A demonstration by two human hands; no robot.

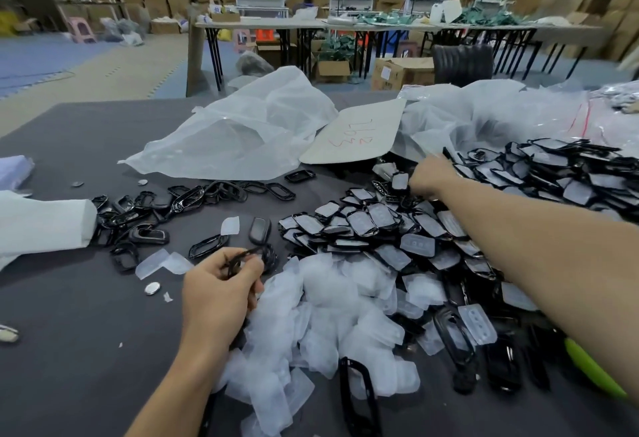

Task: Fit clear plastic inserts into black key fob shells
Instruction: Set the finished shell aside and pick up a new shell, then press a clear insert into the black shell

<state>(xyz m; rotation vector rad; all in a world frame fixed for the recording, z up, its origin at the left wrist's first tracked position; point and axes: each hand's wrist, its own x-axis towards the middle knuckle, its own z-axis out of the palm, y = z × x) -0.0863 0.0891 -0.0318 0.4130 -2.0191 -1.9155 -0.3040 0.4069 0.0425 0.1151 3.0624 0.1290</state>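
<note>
**Shell held ready, far hand at the fitted pile**

Loose clear inserts (328, 302) are heaped nearest on the bench (86, 350), within easy reach. Just beyond, the left hand (218, 288) curls its fingers (252, 269) round an empty black shell (240, 259), likely the next to fill. Farther off, the right hand (430, 177) reaches the fitted shells (373, 219). Its fingers are blurred, so I cannot tell its grip.

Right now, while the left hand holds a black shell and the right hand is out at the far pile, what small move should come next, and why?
Probably draw the right hand back to the heap of clear inserts and pick one. The left hand pinches an empty black shell, and the right hand sits at the filled shells, far from the inserts.
</note>
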